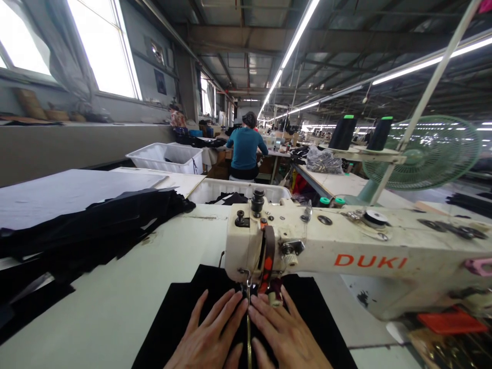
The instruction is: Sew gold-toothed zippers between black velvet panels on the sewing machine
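Black fabric (177, 318) lies on the sewing machine's pale table, under the needle area. My left hand (213, 328) rests flat on it, fingers stretched forward and slightly apart. On the other side, my right hand (282, 328) lies flat too, its fingers spread and pointing toward the presser foot. Between the two hands runs a narrow gold-coloured strip (249, 338), leading up to the needle. The cream sewing machine (307, 243) stands just beyond my fingertips, its arm reaching to the right. Neither hand grips anything visible; the thumbs are partly cut off at the bottom.
Stacked black pieces (96, 230) lie at left, with a white sheet (69, 192) on top. Behind the machine stands a white bin (284, 193) with dark cloth. Thread cones (342, 134) and a green fan (423, 154) are at right. A person (246, 148) sits ahead.
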The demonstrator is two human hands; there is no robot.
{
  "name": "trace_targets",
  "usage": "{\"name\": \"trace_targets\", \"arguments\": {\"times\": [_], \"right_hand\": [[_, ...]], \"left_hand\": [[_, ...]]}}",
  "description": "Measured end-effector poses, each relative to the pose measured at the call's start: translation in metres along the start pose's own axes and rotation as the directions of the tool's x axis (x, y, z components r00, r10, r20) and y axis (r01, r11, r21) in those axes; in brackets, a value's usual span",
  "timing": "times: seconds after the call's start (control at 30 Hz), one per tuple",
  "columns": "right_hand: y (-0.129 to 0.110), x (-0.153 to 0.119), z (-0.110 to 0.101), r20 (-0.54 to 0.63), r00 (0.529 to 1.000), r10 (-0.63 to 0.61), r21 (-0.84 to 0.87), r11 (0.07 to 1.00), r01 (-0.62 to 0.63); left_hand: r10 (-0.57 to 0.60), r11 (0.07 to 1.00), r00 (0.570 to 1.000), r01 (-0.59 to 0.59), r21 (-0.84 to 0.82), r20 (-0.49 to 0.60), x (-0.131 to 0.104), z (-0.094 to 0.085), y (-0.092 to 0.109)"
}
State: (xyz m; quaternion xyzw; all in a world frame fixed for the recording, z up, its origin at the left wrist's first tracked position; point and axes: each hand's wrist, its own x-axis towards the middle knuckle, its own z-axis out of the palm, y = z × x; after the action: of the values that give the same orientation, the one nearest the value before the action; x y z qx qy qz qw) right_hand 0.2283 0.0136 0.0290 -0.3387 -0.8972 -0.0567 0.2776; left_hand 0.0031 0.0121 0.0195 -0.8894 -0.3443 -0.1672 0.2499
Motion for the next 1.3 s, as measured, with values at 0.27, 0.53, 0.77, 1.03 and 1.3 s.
{"name": "trace_targets", "arguments": {"times": [0.27, 0.53, 0.77, 1.03, 1.3], "right_hand": [[0.001, 0.001, -0.006, 0.047, 0.999, 0.006, 0.052, 0.999, -0.008], [-0.006, 0.002, -0.014, 0.188, 0.975, 0.123, 0.047, 0.990, -0.134], [-0.051, -0.030, -0.047, 0.267, 0.947, 0.177, 0.190, 0.954, -0.232], [-0.065, -0.043, -0.051, 0.311, 0.926, 0.213, 0.310, 0.899, -0.311], [-0.075, -0.033, -0.056, 0.211, 0.964, 0.161, 0.253, 0.944, -0.213]], "left_hand": [[-0.076, 0.990, 0.995, 0.082, -0.115, 0.056, -0.001, -0.012, 0.003], [-0.144, 0.912, 0.958, 0.225, -0.344, 0.247, 0.004, -0.016, 0.000], [-0.024, 0.920, 0.985, 0.088, -0.383, 0.170, -0.029, -0.073, 0.041], [-0.243, 0.847, 0.963, 0.269, -0.458, 0.115, -0.062, -0.081, 0.040], [-0.210, 0.872, 0.977, 0.206, -0.445, 0.041, -0.052, -0.097, 0.040]]}}
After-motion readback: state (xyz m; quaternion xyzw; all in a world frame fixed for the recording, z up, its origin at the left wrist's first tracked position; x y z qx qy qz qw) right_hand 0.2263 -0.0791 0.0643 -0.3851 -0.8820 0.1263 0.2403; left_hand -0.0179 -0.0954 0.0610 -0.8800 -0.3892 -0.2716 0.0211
